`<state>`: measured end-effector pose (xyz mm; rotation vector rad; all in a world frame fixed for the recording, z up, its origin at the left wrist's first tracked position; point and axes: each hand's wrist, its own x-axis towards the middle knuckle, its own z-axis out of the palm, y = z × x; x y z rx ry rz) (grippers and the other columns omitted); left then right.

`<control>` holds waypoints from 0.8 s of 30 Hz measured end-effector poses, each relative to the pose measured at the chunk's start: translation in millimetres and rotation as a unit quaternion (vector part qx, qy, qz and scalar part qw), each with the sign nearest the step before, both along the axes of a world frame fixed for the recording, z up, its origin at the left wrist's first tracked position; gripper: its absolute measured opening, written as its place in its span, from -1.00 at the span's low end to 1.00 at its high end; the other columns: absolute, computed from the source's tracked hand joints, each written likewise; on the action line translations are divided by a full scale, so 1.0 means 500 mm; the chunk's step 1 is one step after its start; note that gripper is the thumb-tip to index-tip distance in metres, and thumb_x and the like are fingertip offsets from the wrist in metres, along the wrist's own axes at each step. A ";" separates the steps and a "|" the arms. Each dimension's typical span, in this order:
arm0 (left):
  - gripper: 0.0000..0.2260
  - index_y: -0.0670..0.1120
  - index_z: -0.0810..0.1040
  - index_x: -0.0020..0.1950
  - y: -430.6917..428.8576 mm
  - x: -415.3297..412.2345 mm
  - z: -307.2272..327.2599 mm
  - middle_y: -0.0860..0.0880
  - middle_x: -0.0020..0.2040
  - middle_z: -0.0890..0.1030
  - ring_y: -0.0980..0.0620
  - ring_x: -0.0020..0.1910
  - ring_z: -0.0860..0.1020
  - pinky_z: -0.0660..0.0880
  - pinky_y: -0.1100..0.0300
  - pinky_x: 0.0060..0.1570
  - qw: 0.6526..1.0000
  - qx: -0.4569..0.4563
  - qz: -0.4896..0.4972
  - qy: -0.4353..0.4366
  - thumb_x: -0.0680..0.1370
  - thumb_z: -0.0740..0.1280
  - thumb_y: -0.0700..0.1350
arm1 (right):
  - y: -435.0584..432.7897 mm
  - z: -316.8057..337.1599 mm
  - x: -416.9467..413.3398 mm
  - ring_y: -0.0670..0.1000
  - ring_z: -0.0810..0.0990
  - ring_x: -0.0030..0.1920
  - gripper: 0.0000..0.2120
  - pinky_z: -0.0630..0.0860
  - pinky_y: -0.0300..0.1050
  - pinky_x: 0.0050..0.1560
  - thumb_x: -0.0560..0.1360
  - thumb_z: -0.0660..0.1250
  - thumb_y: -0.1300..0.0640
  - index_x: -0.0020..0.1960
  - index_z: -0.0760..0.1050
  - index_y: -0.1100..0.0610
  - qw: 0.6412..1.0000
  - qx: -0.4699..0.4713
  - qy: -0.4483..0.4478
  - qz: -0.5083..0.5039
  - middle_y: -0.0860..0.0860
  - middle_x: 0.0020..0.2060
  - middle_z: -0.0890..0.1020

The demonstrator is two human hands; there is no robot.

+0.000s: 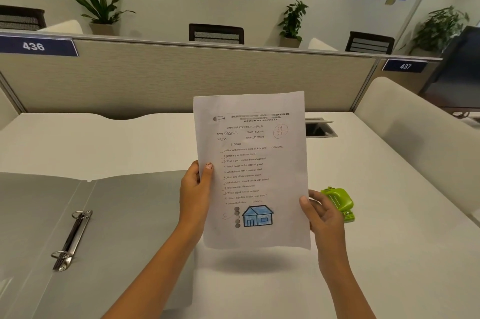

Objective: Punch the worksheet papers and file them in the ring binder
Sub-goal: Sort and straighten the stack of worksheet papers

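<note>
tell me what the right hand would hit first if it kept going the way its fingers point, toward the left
The right hand already grips the white printed worksheet at its right edge, so that comes first. Beyond it, probably the left hand on the opposite edge, though depth is unclear.

- The worksheet (253,170), gripped at both side edges, hides the fingers of the left hand (195,188) behind its left margin; only the thumb shows in front.
- The right hand (323,210), at the sheet's right edge, covers the near part of the green hole punch (339,201).
- Beneath the grip, any further papers on the desk (389,253) are too pale to tell.
- Left of the grip, the open ring binder (117,214) is cut off by the left and bottom edges.
- The worksheet's heading is blurred.
</note>
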<state>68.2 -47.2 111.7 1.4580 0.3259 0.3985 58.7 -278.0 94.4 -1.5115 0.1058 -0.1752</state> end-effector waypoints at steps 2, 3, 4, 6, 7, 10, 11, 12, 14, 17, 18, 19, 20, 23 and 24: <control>-0.82 0.05 0.55 0.08 0.000 0.000 0.001 0.07 -0.04 0.69 0.05 -0.09 0.67 0.64 0.09 -0.14 1.000 -0.004 -0.001 -0.003 0.62 0.18 0.03 | -0.001 -0.007 -0.011 0.01 0.70 -0.04 -0.81 0.62 -0.16 -0.16 0.48 0.39 0.11 0.09 0.57 0.03 0.999 0.018 0.021 0.022 0.00 -0.05 0.73; -0.82 0.05 0.55 0.07 0.000 0.001 0.001 0.08 -0.04 0.69 0.06 -0.09 0.67 0.64 0.11 -0.16 1.000 -0.005 0.000 -0.003 0.62 0.18 0.03 | -0.001 -0.010 -0.016 0.03 0.70 -0.02 -0.79 0.62 -0.13 -0.12 0.48 0.39 0.11 0.11 0.57 0.06 0.999 0.022 0.029 0.034 0.02 -0.02 0.72; -0.82 0.06 0.55 0.07 -0.001 0.001 0.002 0.09 -0.05 0.69 0.07 -0.10 0.67 0.63 0.15 -0.19 1.000 -0.005 0.002 -0.003 0.62 0.18 0.04 | 0.000 -0.012 -0.021 0.05 0.69 0.00 -0.76 0.62 -0.11 -0.09 0.47 0.39 0.11 0.13 0.57 0.08 0.998 0.026 0.038 0.045 0.03 -0.01 0.72; -0.83 0.07 0.55 0.06 -0.002 0.002 0.003 0.11 -0.06 0.68 0.08 -0.12 0.66 0.62 0.20 -0.23 1.000 -0.008 0.004 -0.004 0.62 0.18 0.04 | 0.001 -0.017 -0.029 0.07 0.69 0.01 -0.71 0.61 -0.12 -0.11 0.43 0.41 0.10 0.15 0.57 0.09 0.995 0.061 0.058 0.053 0.05 0.02 0.71; -0.83 0.07 0.55 0.06 -0.003 0.003 0.003 0.11 -0.06 0.68 0.08 -0.11 0.66 0.62 0.20 -0.23 1.000 -0.010 0.005 -0.005 0.62 0.18 0.04 | 0.003 -0.021 -0.031 0.08 0.69 0.02 -0.68 0.62 -0.12 -0.13 0.42 0.41 0.12 0.16 0.56 0.10 0.992 0.094 0.067 0.053 0.08 0.04 0.70; -0.83 0.08 0.55 0.06 -0.006 0.004 0.005 0.11 -0.06 0.68 0.08 -0.12 0.66 0.62 0.19 -0.23 1.000 -0.016 0.008 -0.008 0.63 0.18 0.03 | 0.016 -0.031 -0.039 0.18 0.64 0.13 -0.61 0.64 0.03 0.01 0.43 0.38 0.20 0.26 0.51 0.19 0.968 0.228 0.085 0.056 0.17 0.14 0.65; -0.84 0.08 0.55 0.06 -0.008 0.004 0.005 0.11 -0.07 0.69 0.08 -0.12 0.66 0.61 0.21 -0.25 1.000 -0.021 0.009 -0.010 0.63 0.18 0.03 | 0.024 -0.032 -0.043 0.20 0.61 0.18 -0.59 0.61 0.06 0.09 0.45 0.35 0.22 0.30 0.48 0.20 0.956 0.275 0.085 0.061 0.18 0.18 0.63; -0.83 0.07 0.55 0.07 -0.009 0.005 0.006 0.12 -0.07 0.69 0.09 -0.12 0.66 0.60 0.23 -0.26 0.999 -0.028 0.010 -0.014 0.63 0.18 0.03 | 0.035 -0.034 -0.047 0.19 0.58 0.22 -0.57 0.58 0.09 0.13 0.47 0.33 0.24 0.33 0.45 0.19 0.941 0.320 0.082 0.066 0.18 0.21 0.61; -0.83 0.05 0.55 0.09 -0.014 0.005 0.005 0.13 -0.07 0.69 0.11 -0.12 0.66 0.59 0.27 -0.28 0.999 -0.045 0.009 -0.022 0.63 0.18 0.01 | 0.057 -0.040 -0.054 0.17 0.57 0.25 -0.55 0.57 0.10 0.14 0.49 0.28 0.27 0.38 0.41 0.16 0.909 0.402 0.079 0.072 0.18 0.24 0.59; -0.83 0.04 0.55 0.09 -0.027 0.003 0.004 0.13 -0.06 0.69 0.12 -0.10 0.66 0.58 0.28 -0.27 0.997 -0.077 0.007 -0.030 0.63 0.18 -0.02 | 0.088 -0.043 -0.057 0.17 0.57 0.25 -0.52 0.58 0.11 0.11 0.50 0.26 0.28 0.40 0.38 0.12 0.883 0.456 0.077 0.074 0.17 0.26 0.57; -0.83 0.03 0.55 0.10 -0.030 0.002 0.002 0.12 -0.05 0.69 0.11 -0.08 0.66 0.59 0.26 -0.23 0.996 -0.088 0.005 -0.031 0.63 0.18 -0.03 | 0.096 -0.043 -0.056 0.16 0.57 0.25 -0.53 0.59 0.10 0.10 0.51 0.26 0.28 0.40 0.38 0.10 0.893 0.439 0.069 0.069 0.15 0.26 0.58; -0.83 0.03 0.56 0.11 -0.032 0.001 0.000 0.10 -0.03 0.69 0.10 -0.06 0.66 0.60 0.22 -0.18 0.995 -0.098 0.000 -0.032 0.63 0.19 -0.05 | 0.101 -0.042 -0.053 0.15 0.58 0.23 -0.55 0.59 0.10 0.10 0.52 0.27 0.28 0.39 0.40 0.07 0.907 0.412 0.059 0.057 0.13 0.25 0.59; -0.83 0.02 0.56 0.13 -0.031 -0.001 -0.001 0.09 0.00 0.69 0.09 -0.02 0.65 0.60 0.17 -0.12 0.994 -0.105 -0.005 -0.032 0.63 0.19 -0.06 | 0.102 -0.041 -0.050 0.12 0.60 0.21 -0.57 0.59 0.10 0.10 0.52 0.29 0.26 0.36 0.42 0.03 0.921 0.384 0.052 0.039 0.11 0.22 0.61; -0.81 -0.03 0.54 0.20 -0.013 -0.003 -0.002 0.02 0.09 0.67 0.03 0.07 0.63 0.58 0.08 0.03 0.992 -0.121 -0.019 -0.040 0.61 0.23 -0.10 | 0.084 -0.028 -0.037 0.04 0.66 0.11 -0.65 0.63 0.00 0.04 0.51 0.35 0.20 0.25 0.50 -0.05 0.958 0.283 0.032 -0.020 0.02 0.12 0.67; -0.79 -0.05 0.53 0.22 -0.001 -0.001 0.000 0.00 0.11 0.66 0.01 0.09 0.63 0.58 0.09 0.04 0.990 -0.131 -0.018 -0.046 0.61 0.24 -0.11 | 0.074 -0.022 -0.033 0.01 0.67 0.08 -0.68 0.64 -0.06 0.01 0.50 0.36 0.18 0.22 0.51 -0.06 0.969 0.243 0.022 -0.031 -0.01 0.09 0.69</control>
